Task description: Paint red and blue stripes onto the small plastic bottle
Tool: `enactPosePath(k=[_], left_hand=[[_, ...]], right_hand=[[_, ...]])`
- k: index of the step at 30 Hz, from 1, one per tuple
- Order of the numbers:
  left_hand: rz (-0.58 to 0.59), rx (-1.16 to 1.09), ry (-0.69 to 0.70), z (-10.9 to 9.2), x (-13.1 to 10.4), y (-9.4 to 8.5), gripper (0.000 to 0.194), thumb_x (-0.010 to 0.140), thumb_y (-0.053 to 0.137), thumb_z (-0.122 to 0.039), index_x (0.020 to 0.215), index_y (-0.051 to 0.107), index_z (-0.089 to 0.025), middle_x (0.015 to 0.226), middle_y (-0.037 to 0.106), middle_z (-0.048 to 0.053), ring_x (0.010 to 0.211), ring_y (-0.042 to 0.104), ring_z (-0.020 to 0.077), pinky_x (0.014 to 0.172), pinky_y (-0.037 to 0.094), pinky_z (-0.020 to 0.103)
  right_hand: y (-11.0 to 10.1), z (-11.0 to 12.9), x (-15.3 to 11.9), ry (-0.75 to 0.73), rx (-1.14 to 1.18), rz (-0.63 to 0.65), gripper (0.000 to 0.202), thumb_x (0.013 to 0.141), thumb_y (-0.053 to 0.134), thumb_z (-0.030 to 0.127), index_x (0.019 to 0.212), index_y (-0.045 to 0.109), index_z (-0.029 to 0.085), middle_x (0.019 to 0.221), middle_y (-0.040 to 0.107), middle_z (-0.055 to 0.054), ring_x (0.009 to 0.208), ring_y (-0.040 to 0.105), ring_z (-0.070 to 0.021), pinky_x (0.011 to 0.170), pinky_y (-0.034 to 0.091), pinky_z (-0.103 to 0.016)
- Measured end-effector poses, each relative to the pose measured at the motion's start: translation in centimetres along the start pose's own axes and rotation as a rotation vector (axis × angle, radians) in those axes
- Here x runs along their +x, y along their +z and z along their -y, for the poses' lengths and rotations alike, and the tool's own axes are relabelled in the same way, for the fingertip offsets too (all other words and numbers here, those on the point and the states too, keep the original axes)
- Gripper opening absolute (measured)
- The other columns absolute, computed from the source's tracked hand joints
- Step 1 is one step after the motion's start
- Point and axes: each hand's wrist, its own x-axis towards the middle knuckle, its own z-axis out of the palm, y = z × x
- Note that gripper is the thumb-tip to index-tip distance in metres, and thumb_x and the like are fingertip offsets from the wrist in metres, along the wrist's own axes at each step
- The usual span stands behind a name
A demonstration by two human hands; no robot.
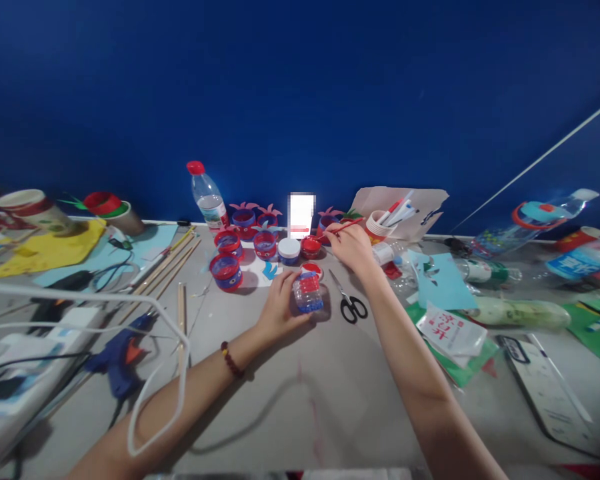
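My left hand (pixel 284 303) holds a clear plastic bottle piece (pixel 309 293) with a red patch and a blue edge. A red brush (pixel 347 225) is pinched in my right hand (pixel 347 243), its tip over the open jar of red paint (pixel 311 247). Left of that jar stands a white-lidded jar (pixel 289 249). A red-smeared lid (pixel 312 270) lies just behind the bottle piece. Black-handled scissors (pixel 353 305) rest between my hands. Several red and blue painted cups (pixel 226 272) stand farther left, some with paper leaf shapes.
At left are a blue glue gun (pixel 123 353), a white power strip (pixel 35 380), wooden sticks (pixel 163 270) and a looping white cable. A capped bottle (pixel 209 197) stands behind. At right lie a phone (pixel 550 393), blue paper (pixel 443 283) and plastic bottles (pixel 520 312).
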Motion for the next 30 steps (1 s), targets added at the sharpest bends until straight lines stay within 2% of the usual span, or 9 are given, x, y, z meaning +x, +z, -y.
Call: enactPosePath(k=[6,14,17,23,30], left_hand=[[0.000,-0.004,0.013,0.2,0.0,0.1,0.091,0.071,0.081,-0.044,0.147,0.033,-0.025,0.139,0.044,0.015,0.131,0.047,0.0350,0.112,0.040,0.057],[-0.018,-0.032,0.037,0.1,-0.1,0.0,0.091,0.074,0.080,-0.039,0.149,0.030,-0.026,0.140,0.043,0.015,0.132,0.046,0.0340,0.113,0.040,0.056],[-0.009,-0.034,0.021,0.1,-0.1,0.0,0.091,0.075,0.079,-0.044,0.149,0.031,-0.025,0.141,0.043,0.016,0.133,0.045,0.0348,0.113,0.039,0.057],[-0.002,-0.034,0.002,0.1,0.0,0.0,0.090,0.077,0.077,-0.048,0.150,0.029,-0.023,0.143,0.043,0.017,0.136,0.043,0.0353,0.115,0.037,0.058],[-0.028,-0.052,0.033,0.3,0.0,0.0,0.088,0.078,0.077,-0.049,0.148,0.030,-0.023,0.143,0.044,0.017,0.136,0.044,0.0354,0.115,0.037,0.057]], right_hand=[[-0.2,0.4,-0.1,0.001,0.017,0.018,0.028,0.096,0.050,0.026,0.092,0.077,0.020,0.093,0.079,-0.011,0.098,0.069,-0.0294,0.087,0.048,-0.039],[-0.3,-0.1,-0.1,0.022,0.176,-0.068,0.026,0.095,0.052,0.026,0.091,0.077,0.018,0.100,0.079,-0.011,0.102,0.070,-0.0298,0.096,0.050,-0.041],[0.2,-0.3,0.0,0.003,0.203,-0.079,0.027,0.096,0.051,0.027,0.094,0.077,0.019,0.102,0.079,-0.010,0.103,0.070,-0.0284,0.096,0.049,-0.039],[0.8,-0.1,0.1,0.003,0.091,-0.021,0.029,0.098,0.049,0.026,0.095,0.077,0.020,0.095,0.080,-0.009,0.098,0.071,-0.0282,0.088,0.049,-0.036],[0.3,0.3,-0.1,0.024,0.055,0.008,0.026,0.096,0.053,0.026,0.093,0.077,0.017,0.097,0.079,-0.012,0.104,0.069,-0.0298,0.094,0.047,-0.038]])
